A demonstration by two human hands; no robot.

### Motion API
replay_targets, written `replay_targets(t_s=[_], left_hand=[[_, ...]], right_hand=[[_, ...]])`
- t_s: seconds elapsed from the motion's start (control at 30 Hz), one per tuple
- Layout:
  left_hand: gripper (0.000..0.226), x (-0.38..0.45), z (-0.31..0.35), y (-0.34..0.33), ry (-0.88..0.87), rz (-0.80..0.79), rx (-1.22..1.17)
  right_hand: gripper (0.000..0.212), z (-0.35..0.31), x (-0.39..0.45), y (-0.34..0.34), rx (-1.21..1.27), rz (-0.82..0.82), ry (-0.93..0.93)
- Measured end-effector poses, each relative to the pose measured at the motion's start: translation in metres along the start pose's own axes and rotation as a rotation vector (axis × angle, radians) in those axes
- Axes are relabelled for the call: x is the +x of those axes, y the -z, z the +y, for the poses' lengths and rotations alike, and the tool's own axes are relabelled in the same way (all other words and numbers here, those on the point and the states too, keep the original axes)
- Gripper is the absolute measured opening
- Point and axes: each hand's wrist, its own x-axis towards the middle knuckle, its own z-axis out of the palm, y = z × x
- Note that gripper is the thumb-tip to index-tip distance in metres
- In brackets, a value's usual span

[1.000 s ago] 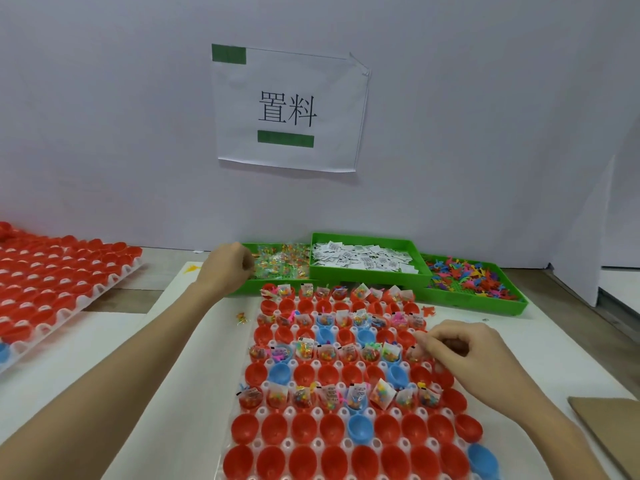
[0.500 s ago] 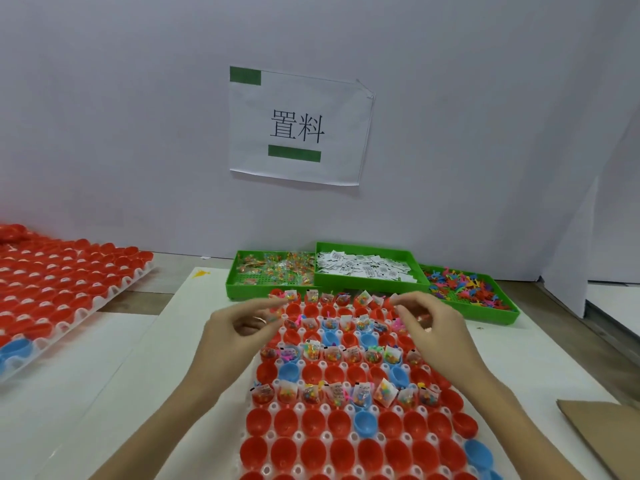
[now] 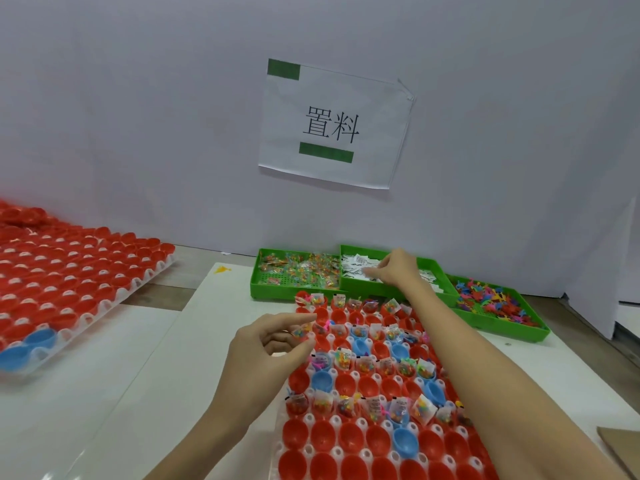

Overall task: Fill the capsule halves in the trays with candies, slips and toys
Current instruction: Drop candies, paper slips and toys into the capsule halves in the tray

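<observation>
A clear tray of red and blue capsule halves (image 3: 353, 441) lies in front of me; alternate rows hold candy packets, slips and toys. My left hand (image 3: 270, 344) hovers over the tray's left edge, pinching a small candy packet (image 3: 300, 333) between thumb and fingers. My right hand (image 3: 398, 268) reaches into the middle green bin of white paper slips (image 3: 356, 265), fingers closing on slips. A green bin of candy packets (image 3: 298, 271) sits to its left, a green bin of coloured toys (image 3: 495, 303) to its right.
A second tray of red capsule halves (image 3: 69, 282), with a couple of blue ones, lies at the left. A white wall with a paper sign (image 3: 332, 123) stands behind the bins. A brown cardboard corner (image 3: 620, 445) shows at the lower right.
My right hand has moved from above the tray back into the slip bin. My left hand stays over the tray's left side with a candy packet. The view has shifted left.
</observation>
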Motion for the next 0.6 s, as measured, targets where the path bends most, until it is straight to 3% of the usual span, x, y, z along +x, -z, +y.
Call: replay_targets(t_s=[0.2,0.5,0.6], left_hand=[[0.035,0.001,0.002,0.001,0.0,-0.008,-0.023],[0.022,0.0,0.004,0.001,0.021,0.002,-0.051],[0.023,0.001,0.005,0.003,0.014,0.008,-0.062]], right_hand=[[0.052,-0.003,0.014,-0.004,0.034,-0.042,-0.13],[0.019,0.013,0.004,-0.001,0.246,0.096,-0.01],[0.018,0.017,0.004,0.002,0.218,0.115,0.049]])
